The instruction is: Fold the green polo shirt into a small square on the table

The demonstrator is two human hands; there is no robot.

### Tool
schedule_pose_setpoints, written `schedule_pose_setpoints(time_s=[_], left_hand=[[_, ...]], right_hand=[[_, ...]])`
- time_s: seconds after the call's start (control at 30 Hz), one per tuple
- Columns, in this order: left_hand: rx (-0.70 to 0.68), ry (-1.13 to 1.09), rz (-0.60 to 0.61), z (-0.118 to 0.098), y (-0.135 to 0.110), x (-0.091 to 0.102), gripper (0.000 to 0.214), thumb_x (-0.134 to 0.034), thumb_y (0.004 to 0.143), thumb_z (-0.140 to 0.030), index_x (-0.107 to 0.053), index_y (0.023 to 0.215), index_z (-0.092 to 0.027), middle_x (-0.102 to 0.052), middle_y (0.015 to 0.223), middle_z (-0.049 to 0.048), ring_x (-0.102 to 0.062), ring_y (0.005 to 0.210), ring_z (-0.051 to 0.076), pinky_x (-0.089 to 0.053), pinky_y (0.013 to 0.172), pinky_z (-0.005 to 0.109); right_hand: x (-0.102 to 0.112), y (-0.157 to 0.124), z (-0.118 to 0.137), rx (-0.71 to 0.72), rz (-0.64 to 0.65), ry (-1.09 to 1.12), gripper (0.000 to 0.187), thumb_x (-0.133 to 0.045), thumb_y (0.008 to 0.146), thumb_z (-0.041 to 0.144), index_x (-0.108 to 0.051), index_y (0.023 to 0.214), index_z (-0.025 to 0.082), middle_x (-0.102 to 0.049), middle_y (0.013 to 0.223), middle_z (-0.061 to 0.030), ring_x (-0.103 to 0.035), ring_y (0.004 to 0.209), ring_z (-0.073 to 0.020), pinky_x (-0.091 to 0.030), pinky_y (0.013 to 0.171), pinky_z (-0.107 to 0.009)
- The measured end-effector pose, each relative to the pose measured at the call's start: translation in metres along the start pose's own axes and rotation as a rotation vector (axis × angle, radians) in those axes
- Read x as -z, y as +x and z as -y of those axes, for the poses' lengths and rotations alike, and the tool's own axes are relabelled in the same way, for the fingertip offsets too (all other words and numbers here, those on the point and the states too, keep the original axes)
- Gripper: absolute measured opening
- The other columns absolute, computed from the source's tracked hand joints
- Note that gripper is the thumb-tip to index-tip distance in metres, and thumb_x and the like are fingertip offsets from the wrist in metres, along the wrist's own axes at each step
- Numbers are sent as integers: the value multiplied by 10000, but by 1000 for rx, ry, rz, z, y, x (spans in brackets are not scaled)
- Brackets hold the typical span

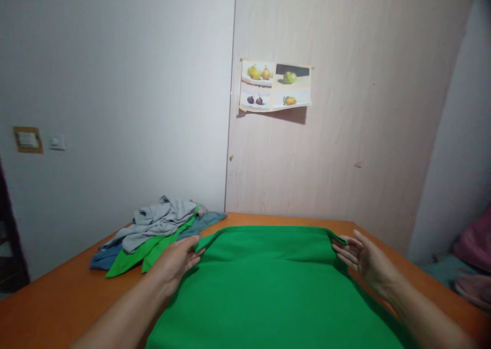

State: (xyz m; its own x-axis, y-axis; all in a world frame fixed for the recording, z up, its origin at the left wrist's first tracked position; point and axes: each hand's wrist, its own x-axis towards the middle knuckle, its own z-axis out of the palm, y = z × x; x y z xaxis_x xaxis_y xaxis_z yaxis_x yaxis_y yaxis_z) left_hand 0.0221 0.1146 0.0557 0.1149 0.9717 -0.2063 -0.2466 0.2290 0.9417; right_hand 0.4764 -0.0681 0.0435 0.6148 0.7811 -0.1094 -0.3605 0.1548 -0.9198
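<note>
I note a wide green cloth [264, 293] over a flat orange table [49, 303]; left of the cloth, a grey-blue-green fabric heap [157, 229]; behind the cloth, a pale wood-grain panel [291, 170].

- Holding green cloth [268, 293] by far edge, with left hand [179, 261] and right hand [362, 257].
- On orange tabletop [49, 308], at left, heap of clothes [153, 234].
- On pale panel [337, 134] behind, fruit pictures [274, 86].

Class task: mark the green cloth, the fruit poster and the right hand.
Green cloth [261, 293]: head view, its broad middle.
Fruit poster [273, 87]: head view, its centre.
Right hand [364, 259]: head view, its middle.
</note>
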Motion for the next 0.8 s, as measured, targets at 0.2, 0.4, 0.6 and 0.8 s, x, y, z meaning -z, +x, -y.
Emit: schedule_pose_setpoints(time_s=[0.2, 0.4, 0.6, 0.8], left_hand=[[-19, -63, -35, 9, 6, 2, 238, -701, 843, -187, -643, 1072, -159, -726, 1103, 107, -737, 880, 194, -583, 704, 249], [-104, -186, -12, -20, 24, -31, 135, -611, 868, -122, -643, 986, -178, -730, 1009, 62, -728, 799, 156, -581, 762, 265], [-133, -106, -105, -17, 52, -62, 77, -638, 865, -219, -635, 931, -178, -686, 874, 32, -695, 715, 142, -570, 743, 273], [54, 109, -122, 29, 57, -28, 164, -678, 846, -280, -641, 950, -158, -688, 857, 49, -676, 670, 142, -574, 691, 272]], right_hand=[[10, 16, -12, -15, -48, 10, 151, -555, 944, 348, -593, 989, 210, -743, 1093, -118, -721, 999, -228, -585, 889, -344], [-6, 44, 13, -2, -79, 9, 179, -534, 940, 400, -549, 888, 230, -755, 986, -122, -738, 922, -214, -590, 828, -319], [-17, 77, 10, 27, -158, -47, 177, -522, 950, 414, -559, 937, 242, -759, 905, -77, -744, 857, -191, -586, 842, -319], [21, 79, -38, -90, -178, -110, 165, -543, 949, 371, -595, 960, 214, -770, 879, -114, -751, 864, -228, -606, 767, -327]])
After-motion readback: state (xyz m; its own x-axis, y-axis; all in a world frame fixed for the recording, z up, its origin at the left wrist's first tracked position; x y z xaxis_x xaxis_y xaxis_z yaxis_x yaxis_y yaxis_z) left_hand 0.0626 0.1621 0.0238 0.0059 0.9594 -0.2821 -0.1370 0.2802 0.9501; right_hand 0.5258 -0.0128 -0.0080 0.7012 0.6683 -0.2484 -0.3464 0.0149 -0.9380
